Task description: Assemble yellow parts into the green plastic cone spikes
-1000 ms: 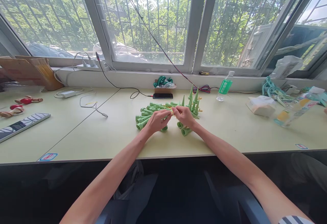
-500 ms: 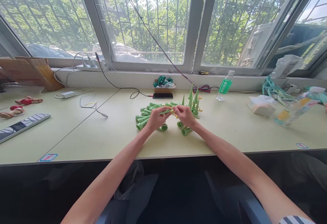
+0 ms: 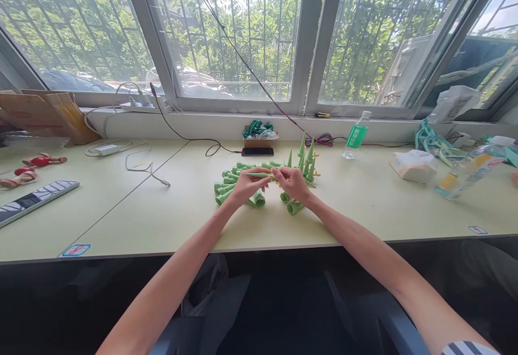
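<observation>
My left hand (image 3: 246,186) is closed on a slim green plastic cone (image 3: 259,175), which lies level with its narrow end to the left. Fingertips of my right hand (image 3: 294,184) meet its right end in a pinch, where a bit of yellow shows; that small part is mostly hidden. Green hollow tubes (image 3: 224,197) lie in a pile to the left of and behind my left hand. Two more tubes (image 3: 294,208) rest below my right wrist. Beyond my right hand, several green cones (image 3: 309,156) stand upright with yellow connector pegs (image 3: 317,175) among them.
Behind the pile are a black phone (image 3: 258,151) and a small box (image 3: 259,142) of wrappers. A water bottle (image 3: 356,136), a tissue pack (image 3: 413,166) and a juice bottle (image 3: 465,174) stand to the right. Cables (image 3: 148,167) and a dark patterned slab (image 3: 38,199) lie left.
My left fingers have shifted on the green cone, which now lies flatter with more of its length showing. My right hand has hardly moved.
</observation>
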### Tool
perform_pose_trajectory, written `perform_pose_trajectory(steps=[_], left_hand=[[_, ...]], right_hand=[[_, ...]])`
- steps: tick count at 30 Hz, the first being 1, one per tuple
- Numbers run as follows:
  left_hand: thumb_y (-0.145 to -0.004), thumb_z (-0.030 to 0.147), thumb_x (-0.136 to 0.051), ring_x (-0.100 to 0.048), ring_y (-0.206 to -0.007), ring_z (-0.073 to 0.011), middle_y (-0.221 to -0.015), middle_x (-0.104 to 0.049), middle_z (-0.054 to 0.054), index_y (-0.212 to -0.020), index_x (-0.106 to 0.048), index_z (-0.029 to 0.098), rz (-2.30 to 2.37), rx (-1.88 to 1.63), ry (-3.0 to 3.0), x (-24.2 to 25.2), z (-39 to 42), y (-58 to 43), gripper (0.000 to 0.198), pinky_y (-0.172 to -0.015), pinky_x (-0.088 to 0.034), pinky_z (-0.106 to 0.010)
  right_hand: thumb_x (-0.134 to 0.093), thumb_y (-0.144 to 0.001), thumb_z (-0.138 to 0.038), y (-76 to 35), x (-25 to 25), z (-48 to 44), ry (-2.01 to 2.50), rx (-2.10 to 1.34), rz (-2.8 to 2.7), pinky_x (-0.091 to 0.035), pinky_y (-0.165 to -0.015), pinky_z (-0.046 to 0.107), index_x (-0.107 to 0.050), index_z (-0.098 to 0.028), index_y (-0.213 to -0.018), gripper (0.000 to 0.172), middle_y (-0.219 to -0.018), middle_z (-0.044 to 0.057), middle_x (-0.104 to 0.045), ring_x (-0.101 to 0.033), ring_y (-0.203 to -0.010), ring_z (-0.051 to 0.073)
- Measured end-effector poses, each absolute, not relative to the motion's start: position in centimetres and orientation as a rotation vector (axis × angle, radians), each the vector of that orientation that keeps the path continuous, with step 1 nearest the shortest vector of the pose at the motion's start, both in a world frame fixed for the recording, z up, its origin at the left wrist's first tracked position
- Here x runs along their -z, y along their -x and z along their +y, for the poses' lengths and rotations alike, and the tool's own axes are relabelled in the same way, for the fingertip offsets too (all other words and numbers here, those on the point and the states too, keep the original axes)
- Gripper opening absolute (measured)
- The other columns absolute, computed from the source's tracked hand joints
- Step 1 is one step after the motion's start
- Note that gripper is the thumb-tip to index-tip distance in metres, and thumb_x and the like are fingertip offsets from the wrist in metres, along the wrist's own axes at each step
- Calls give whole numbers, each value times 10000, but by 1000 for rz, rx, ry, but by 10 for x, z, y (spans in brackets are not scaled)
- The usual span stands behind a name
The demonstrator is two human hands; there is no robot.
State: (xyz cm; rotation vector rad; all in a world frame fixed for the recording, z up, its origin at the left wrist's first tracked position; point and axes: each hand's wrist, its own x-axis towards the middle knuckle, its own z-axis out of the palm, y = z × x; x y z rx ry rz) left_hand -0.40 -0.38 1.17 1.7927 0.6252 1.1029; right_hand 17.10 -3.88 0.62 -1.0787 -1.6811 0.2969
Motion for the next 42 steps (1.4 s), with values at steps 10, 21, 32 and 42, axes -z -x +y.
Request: perform_pose_trajectory(steps=[10, 21, 32, 42], left_hand=[[-700, 375, -802, -566, -540, -102, -667, -670, -27, -1002, -737, 135, 571, -1076, -1711, -13, -7, 4, 391, -534, -501, -240], [-669, 358, -824, -575, -522, -109, -671, -689, -44, -924, -769, 133, 541, -1140, -1674, -9, -3, 1, 344, -502, -522, -258], [-657, 318, -834, -595, -562, -114, -779, -716, -64, -933, -763, 133, 535, -1134, -1681, -11, -6, 1, 339, -509, -525, -261], [-679, 352, -818, -557, -547, -94, -797, -707, -58, -948, -763, 149, 546, -1152, -1709, -8, -3, 2, 342, -512, -509, -254]], right_hand=[[-474, -904, -594, -171, -5, -39, 1049, -298, -1680, -271, -490, 244, -406, -188, -543, 548, -481, -41, -378, -322, -481, 83], [-473, -902, -604, -171, -5, -38, 1057, -306, -1686, -269, -488, 246, -388, -193, -546, 551, -483, -43, -362, -311, -482, 83], [-486, -908, -576, -172, -4, -37, 1040, -318, -1693, -252, -486, 249, -386, -193, -542, 539, -491, -42, -356, -304, -483, 83], [-474, -900, -605, -170, -5, -38, 1039, -340, -1687, -268, -488, 247, -407, -191, -541, 552, -488, -39, -376, -325, -480, 84]])
